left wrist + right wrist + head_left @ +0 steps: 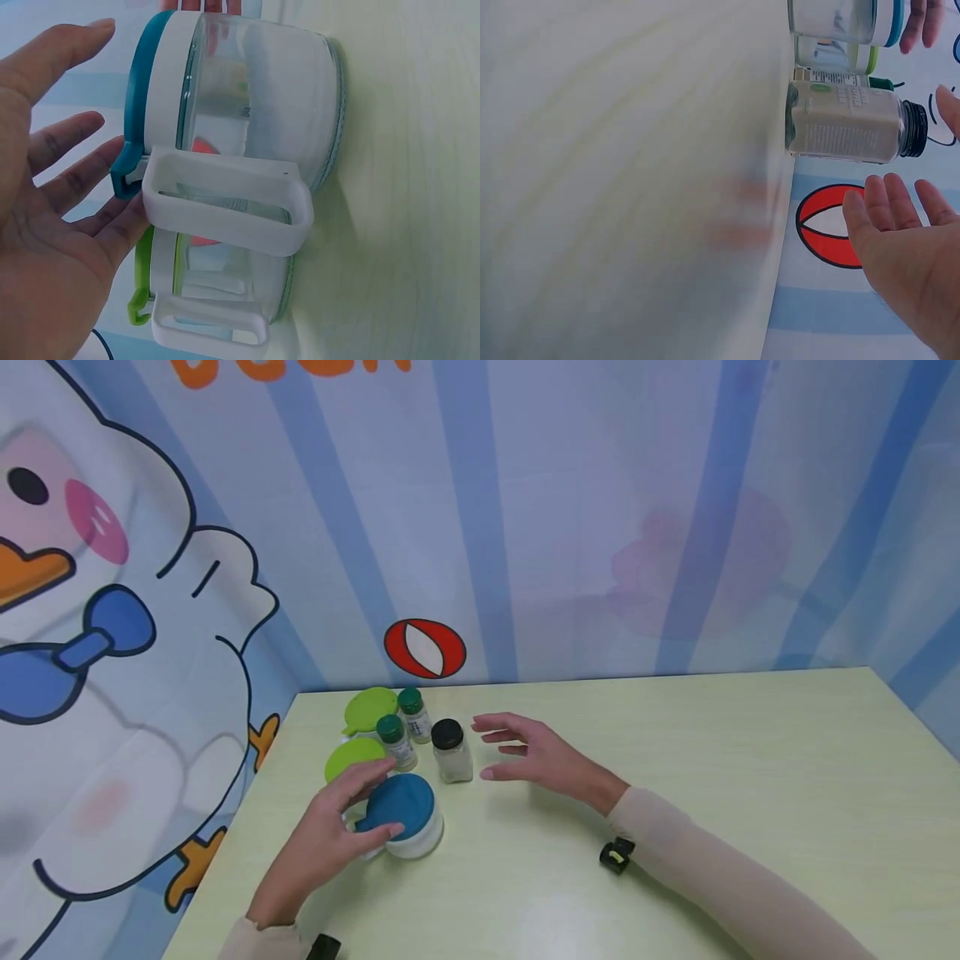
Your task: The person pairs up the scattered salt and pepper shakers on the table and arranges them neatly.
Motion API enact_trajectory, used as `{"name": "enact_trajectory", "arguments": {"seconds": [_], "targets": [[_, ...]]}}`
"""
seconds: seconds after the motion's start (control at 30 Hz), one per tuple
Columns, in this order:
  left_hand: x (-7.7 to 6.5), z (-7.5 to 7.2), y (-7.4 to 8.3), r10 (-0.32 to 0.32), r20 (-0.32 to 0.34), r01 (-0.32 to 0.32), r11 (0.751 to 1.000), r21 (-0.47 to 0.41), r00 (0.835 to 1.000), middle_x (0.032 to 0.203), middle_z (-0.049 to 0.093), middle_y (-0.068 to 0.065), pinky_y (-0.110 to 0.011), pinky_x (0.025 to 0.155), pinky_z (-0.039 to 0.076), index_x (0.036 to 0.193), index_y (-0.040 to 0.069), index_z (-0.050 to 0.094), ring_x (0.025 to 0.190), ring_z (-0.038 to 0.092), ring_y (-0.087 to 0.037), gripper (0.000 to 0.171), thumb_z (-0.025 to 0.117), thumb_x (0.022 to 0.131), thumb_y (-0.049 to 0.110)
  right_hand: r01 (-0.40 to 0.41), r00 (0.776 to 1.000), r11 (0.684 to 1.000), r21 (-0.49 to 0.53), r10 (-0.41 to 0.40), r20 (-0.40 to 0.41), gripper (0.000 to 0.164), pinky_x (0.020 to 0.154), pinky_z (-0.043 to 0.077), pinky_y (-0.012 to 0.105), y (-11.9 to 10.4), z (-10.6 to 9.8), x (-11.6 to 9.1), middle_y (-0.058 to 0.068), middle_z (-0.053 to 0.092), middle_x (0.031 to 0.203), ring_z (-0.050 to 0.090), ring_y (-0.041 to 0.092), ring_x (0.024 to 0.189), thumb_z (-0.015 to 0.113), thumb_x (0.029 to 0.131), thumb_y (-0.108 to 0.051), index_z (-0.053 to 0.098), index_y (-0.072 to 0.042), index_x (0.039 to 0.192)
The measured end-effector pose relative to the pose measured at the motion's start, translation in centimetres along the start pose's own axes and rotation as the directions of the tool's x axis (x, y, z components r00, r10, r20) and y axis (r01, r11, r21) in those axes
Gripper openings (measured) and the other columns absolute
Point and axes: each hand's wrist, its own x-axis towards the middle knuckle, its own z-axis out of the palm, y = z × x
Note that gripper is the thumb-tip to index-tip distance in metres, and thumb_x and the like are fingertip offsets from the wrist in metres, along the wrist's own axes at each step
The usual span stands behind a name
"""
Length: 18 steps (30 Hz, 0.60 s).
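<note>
In the head view my left hand (333, 827) spreads about a glass jar with a blue lid (405, 806). The left wrist view shows the thumb (71, 52) raised off the lid and the other fingers behind it. This jar has a white handle (229, 199) and white contents partway up. Just to the right of a black-capped glass bottle (452, 764), my right hand (543, 758) hovers over the table with fingers extended and a gap between it and the bottle. The right wrist view shows the bottle (844, 121) standing upright, pale contents inside.
Two jars with green lids, one at the back (371, 708) and one nearer (354, 756), stand behind the blue-lidded jar. Two small green-capped bottles, a front one (397, 745) and a rear one (415, 717), stand beside them. A printed backdrop (585, 527) rises behind the table (750, 760).
</note>
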Motion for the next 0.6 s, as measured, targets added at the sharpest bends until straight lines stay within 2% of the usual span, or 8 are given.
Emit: {"name": "enact_trajectory", "arguments": {"seconds": [0.2,0.37,0.5,0.6], "targets": [[-0.1,0.5,0.0,-0.067,0.014,0.067,0.998,-0.015,0.998,0.153,0.047,0.000,-0.056,0.107,0.046,0.151,0.030,0.046,0.140,0.047,-0.030,0.084,0.087,0.079,0.041,0.008,1.000,1.000,-0.016,-0.008,-0.007,0.065,0.115,0.040,0.047,-0.1,0.4,0.8,0.003,0.050,0.151,0.049,0.031,0.138,0.077,0.091,-0.016,0.048,-0.022,0.149],[-0.1,1.0,-0.4,-0.108,0.034,0.109,0.993,-0.043,0.994,0.155,0.045,0.003,-0.055,0.109,0.044,0.152,0.031,0.043,0.143,0.043,-0.030,0.089,0.088,0.077,0.043,0.017,1.000,1.000,-0.009,-0.017,-0.017,0.065,0.115,0.040,0.049,-0.2,0.6,1.5,0.003,0.051,0.149,0.047,0.035,0.138,0.077,0.091,-0.015,0.049,-0.020,0.149],[-0.1,1.6,-0.6,-0.155,0.062,0.160,0.985,-0.071,0.986,0.156,0.043,0.003,-0.055,0.110,0.043,0.153,0.032,0.039,0.144,0.040,-0.031,0.093,0.089,0.076,0.043,0.030,0.999,1.000,-0.004,-0.030,-0.017,0.063,0.114,0.041,0.049,-0.2,0.8,2.0,0.004,0.053,0.147,0.048,0.035,0.138,0.077,0.091,-0.014,0.049,-0.017,0.148],[-0.1,1.9,-0.7,-0.186,0.080,0.193,0.978,-0.084,0.979,0.156,0.043,0.003,-0.056,0.111,0.042,0.155,0.029,0.036,0.144,0.039,-0.032,0.098,0.089,0.075,0.045,0.031,0.999,0.999,-0.011,-0.031,-0.017,0.062,0.114,0.042,0.047,-0.2,1.0,2.3,0.002,0.054,0.146,0.050,0.030,0.136,0.077,0.091,-0.016,0.051,-0.017,0.148]]}}
